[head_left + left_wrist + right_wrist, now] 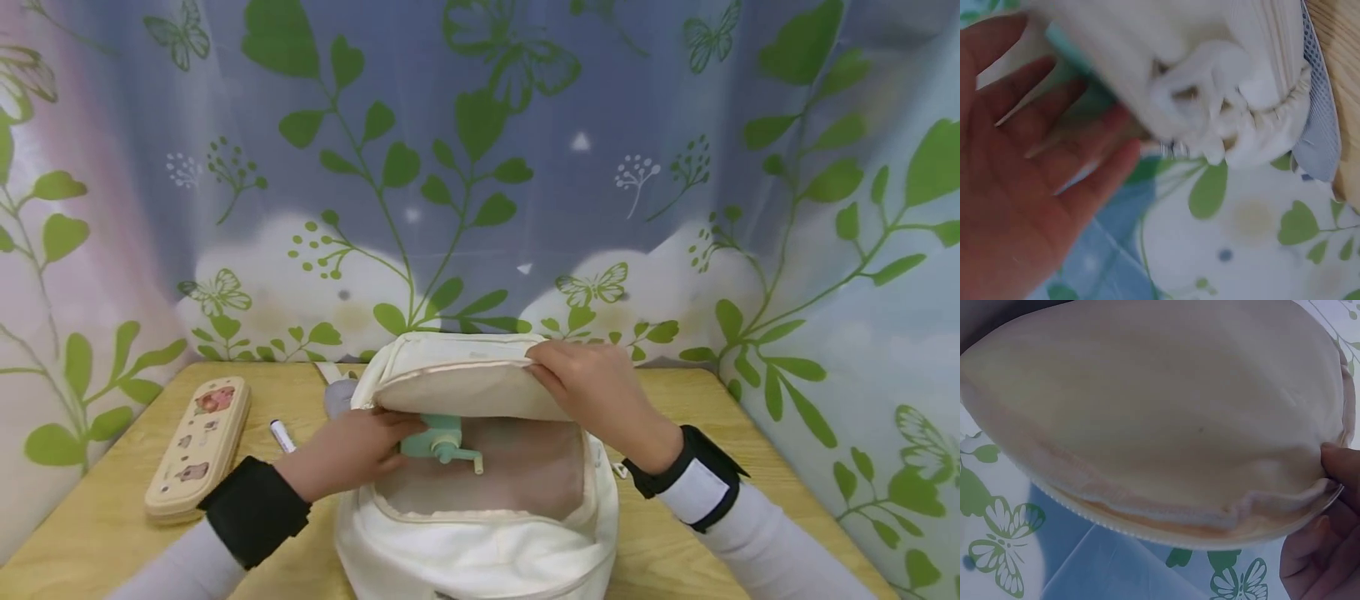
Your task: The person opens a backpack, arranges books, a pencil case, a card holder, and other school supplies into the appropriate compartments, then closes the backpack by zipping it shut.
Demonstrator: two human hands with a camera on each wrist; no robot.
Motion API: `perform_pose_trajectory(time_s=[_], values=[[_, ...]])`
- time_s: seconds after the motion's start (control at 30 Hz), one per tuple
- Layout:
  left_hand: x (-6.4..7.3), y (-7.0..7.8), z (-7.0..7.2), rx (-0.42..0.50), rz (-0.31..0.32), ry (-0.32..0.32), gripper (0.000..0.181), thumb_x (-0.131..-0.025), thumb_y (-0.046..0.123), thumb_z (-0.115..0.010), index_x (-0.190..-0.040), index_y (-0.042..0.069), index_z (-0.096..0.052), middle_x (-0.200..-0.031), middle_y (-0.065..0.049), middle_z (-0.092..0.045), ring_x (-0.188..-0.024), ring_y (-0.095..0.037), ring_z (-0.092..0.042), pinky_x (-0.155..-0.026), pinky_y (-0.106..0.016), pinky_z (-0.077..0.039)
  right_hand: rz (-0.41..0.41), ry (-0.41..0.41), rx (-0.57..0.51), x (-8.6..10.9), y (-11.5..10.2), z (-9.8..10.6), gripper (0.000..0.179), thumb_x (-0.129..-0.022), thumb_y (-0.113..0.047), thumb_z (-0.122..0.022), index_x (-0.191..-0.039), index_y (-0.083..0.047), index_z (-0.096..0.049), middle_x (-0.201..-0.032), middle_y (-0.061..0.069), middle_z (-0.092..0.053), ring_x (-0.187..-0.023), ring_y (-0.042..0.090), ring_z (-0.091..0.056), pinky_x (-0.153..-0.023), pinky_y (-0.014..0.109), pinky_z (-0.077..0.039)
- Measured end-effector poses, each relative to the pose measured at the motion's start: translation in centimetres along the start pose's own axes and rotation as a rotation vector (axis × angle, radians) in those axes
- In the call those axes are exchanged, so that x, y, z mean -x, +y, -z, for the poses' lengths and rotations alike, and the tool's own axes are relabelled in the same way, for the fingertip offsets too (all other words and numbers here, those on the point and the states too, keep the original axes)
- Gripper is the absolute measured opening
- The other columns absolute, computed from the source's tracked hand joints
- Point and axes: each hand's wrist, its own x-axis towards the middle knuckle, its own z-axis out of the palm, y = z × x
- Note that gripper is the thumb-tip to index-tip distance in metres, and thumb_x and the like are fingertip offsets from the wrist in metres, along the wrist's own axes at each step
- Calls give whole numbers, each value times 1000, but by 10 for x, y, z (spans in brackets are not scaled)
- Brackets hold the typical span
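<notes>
A white backpack (pixel 487 537) lies on the table with its front compartment unzipped. My right hand (pixel 592 383) pinches the edge of the lifted flap (pixel 472 387); in the right wrist view the thumb and fingers grip its zipper rim (pixel 1166 536). My left hand (pixel 352 454) is at the left of the opening and holds a mint-green pencil sharpener (pixel 431 437) with a crank. In the left wrist view, its fingers are spread at the green body, whose far side is hidden by the bag cloth.
On the left of the wooden table (pixel 667 533) lies a cream pencil case (pixel 198 450) with printed pictures. A white marker (pixel 282 436) lies beside my left wrist. A leaf-and-butterfly curtain (pixel 480 192) stands behind the table.
</notes>
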Motion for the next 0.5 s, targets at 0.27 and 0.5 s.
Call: perform_pose_trajectory(time_s=[0.27, 0.5], values=[[50, -23, 36, 142, 404, -119, 20, -91, 25, -59, -108, 16, -66, -99, 2, -68, -88, -17, -65, -73, -34, -51, 32, -18, -51, 15, -10, 1, 5, -90, -21, -62, -91, -16, -65, -75, -6, -63, -57, 5, -53, -52, 21, -41], [93, -40, 3, 134, 581, -148, 11, -88, 20, -63, -95, 14, -69, -83, 5, -68, -70, -7, -60, -60, -26, -47, 132, 9, -102, 52, -39, -4, 38, -103, -32, -30, -94, -16, -64, -87, -6, -64, -72, 6, -61, -58, 21, -47]])
